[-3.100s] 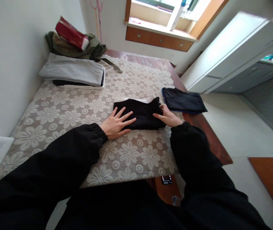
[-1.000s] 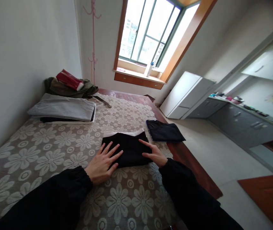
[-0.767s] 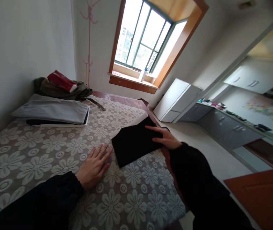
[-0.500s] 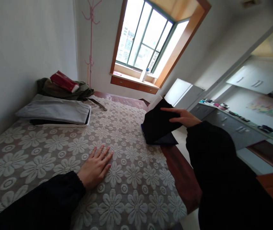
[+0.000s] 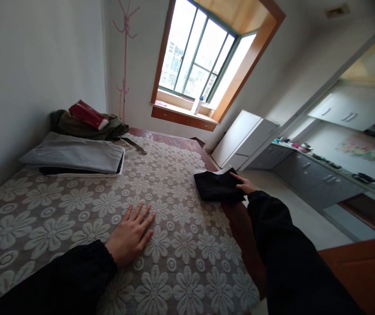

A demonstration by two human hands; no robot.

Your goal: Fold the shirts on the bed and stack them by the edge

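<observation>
My left hand [image 5: 133, 232] lies flat, fingers spread, on the flower-patterned tablecloth [image 5: 154, 284]; nothing is in it. At the right edge of the table sits a folded black cloth [image 5: 212, 186], with a strip of white showing along its far side. On the right part of this cloth rests my right hand [image 5: 245, 183], its index finger stretched out over the fabric. Its other fingers are partly hidden. Beyond my left hand, a folded grey cloth [image 5: 82, 151] is stacked over black and white layers.
A red packet [image 5: 88, 114] lies on a crumpled olive-green cloth [image 5: 58, 124] at the far left, with a dark strap [image 5: 134, 145] beside it. Dark red table surface [image 5: 246, 236] shows along the right edge. A pink coat stand [image 5: 125, 57] and white fridge [image 5: 236, 138] stand beyond.
The raised black flap has come down and now lies flat on the folded cloth. My right hand has moved down with it. My left hand stays in place.
</observation>
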